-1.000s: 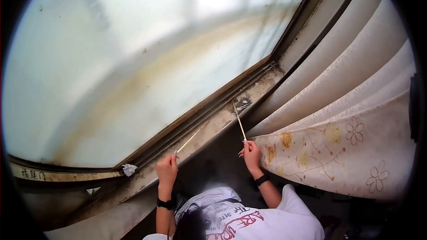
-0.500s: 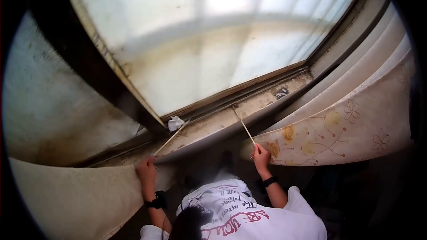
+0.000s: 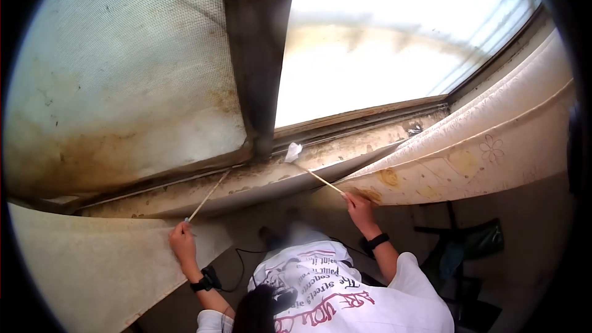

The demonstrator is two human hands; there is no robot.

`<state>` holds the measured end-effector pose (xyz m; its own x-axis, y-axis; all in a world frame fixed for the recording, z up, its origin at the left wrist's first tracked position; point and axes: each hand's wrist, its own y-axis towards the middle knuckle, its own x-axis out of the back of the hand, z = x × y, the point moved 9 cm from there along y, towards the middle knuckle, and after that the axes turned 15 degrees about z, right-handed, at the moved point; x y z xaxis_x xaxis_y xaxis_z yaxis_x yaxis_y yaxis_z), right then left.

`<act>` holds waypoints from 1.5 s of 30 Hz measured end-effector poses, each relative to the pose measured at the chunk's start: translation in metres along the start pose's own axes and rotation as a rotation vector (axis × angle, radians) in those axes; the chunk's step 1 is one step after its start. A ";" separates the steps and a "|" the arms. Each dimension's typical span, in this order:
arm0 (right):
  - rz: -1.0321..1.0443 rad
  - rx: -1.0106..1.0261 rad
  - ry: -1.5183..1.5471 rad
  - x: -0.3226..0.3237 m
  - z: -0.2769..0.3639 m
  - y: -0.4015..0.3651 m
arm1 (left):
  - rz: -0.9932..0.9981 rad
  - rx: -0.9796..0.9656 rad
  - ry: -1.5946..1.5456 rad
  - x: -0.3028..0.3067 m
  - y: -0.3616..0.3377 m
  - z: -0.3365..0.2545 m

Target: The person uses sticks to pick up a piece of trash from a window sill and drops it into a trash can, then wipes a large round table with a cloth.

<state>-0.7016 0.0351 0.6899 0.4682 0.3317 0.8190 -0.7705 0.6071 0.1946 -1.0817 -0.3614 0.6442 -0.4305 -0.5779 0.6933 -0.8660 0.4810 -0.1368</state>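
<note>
My left hand (image 3: 182,245) is closed round the near end of a thin pale wooden chopstick (image 3: 208,196), whose far tip points up to the dirty window sill (image 3: 265,177) below the screened pane. In my right hand (image 3: 360,211) is a second chopstick (image 3: 322,180), slanting up and left. Its tip is right at a crumpled piece of white tissue (image 3: 293,152), which sits on the sill near the foot of the dark window post. Both hands stay below the sill, apart from each other.
A dark upright post (image 3: 256,55) divides the stained screen (image 3: 135,86) from the bright pane (image 3: 401,49). A flowered curtain (image 3: 456,169) hangs at the right, a plain cloth (image 3: 111,265) at the left. A black cable (image 3: 242,271) runs near my left wrist.
The view has shifted left along the window. The left chopstick's tip has come away from the tissue, and the right chopstick has swung left to it. Both hands keep their hold.
</note>
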 end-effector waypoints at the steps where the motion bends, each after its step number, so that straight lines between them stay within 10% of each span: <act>1: 0.037 0.012 -0.011 -0.004 0.002 0.004 | 0.005 -0.004 0.018 0.002 -0.004 -0.009; 20: 0.086 0.086 -0.017 -0.020 0.042 0.065 | 0.192 -0.274 -0.095 -0.044 0.009 -0.087; 32: -0.043 -0.108 -0.080 0.047 -0.047 0.033 | 0.288 -0.423 0.069 -0.084 0.019 -0.154; 45: 0.127 0.124 -0.028 -0.001 0.013 0.087 | 0.167 -0.193 0.027 -0.042 0.006 -0.104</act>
<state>-0.7750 0.0786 0.7133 0.3529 0.3785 0.8557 -0.8708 0.4675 0.1523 -1.0417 -0.2653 0.6880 -0.5542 -0.4636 0.6913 -0.7179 0.6865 -0.1151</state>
